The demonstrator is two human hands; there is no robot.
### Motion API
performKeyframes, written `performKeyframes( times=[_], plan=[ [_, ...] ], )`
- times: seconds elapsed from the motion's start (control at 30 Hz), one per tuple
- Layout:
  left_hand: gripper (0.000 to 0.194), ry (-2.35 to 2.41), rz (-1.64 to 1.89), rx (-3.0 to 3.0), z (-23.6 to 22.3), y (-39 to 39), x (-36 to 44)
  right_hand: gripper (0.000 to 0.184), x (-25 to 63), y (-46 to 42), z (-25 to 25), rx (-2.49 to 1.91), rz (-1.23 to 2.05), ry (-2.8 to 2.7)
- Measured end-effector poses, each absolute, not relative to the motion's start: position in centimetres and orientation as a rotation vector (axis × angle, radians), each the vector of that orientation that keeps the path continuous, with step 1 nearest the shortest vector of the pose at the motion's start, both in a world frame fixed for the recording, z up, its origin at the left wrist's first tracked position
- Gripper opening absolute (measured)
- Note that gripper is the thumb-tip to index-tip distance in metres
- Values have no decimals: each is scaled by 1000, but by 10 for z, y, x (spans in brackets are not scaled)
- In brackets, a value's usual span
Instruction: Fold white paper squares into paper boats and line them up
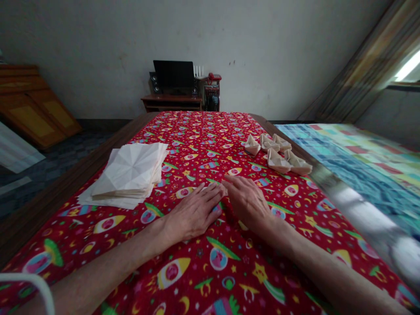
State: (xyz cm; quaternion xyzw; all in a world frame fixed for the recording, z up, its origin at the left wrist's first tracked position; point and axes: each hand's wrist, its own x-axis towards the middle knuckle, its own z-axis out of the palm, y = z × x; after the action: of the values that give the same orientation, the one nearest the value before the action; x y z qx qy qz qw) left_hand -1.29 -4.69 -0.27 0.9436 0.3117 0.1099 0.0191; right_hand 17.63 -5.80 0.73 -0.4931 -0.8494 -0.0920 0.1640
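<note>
My left hand (193,212) lies flat, palm down, on the red patterned cloth (210,262) that covers the table, fingers stretched forward. My right hand (246,200) lies flat beside it, fingers pointing left, its fingertips almost touching those of the left hand. Neither hand holds anything. A stack of creased white paper sheets (129,173) rests to the left of my left hand. Several folded paper boats (278,153) sit in a cluster ahead and to the right of my right hand.
The table's wooden edge (65,183) runs along the left. A bed with a blue and green patchwork cover (361,162) adjoins on the right. A desk with a dark monitor (173,74), speakers and a red phone stands by the far wall. Wooden panels (33,105) lean at left.
</note>
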Motion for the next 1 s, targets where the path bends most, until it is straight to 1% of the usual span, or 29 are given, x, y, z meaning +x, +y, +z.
performKeyframes(
  times=[0.07,0.13,0.23,0.4,0.67,0.87,1.0],
  plan=[
    [46,956,330,2930,-2,-46,-13,41,174,-67,2,-1220,-174,-2551],
    [49,963,324,2931,-1,-46,-13,49,176,-73,-3,-1160,-111,-2632],
    [53,991,311,2949,-1,-46,-14,55,185,-75,-7,-1191,-54,-2684],
    [51,1078,282,2994,-1,-51,-17,61,194,-73,-3,-1240,-48,-2707],
    [42,1157,312,3004,3,-55,-30,53,190,-74,1,-1250,-53,-2657],
    [39,1174,438,3014,1,-56,-40,47,194,-76,1,-1256,-68,-2620],
    [40,1196,442,2988,0,-59,-47,45,197,-80,3,-1292,-74,-2597]
  ],
)
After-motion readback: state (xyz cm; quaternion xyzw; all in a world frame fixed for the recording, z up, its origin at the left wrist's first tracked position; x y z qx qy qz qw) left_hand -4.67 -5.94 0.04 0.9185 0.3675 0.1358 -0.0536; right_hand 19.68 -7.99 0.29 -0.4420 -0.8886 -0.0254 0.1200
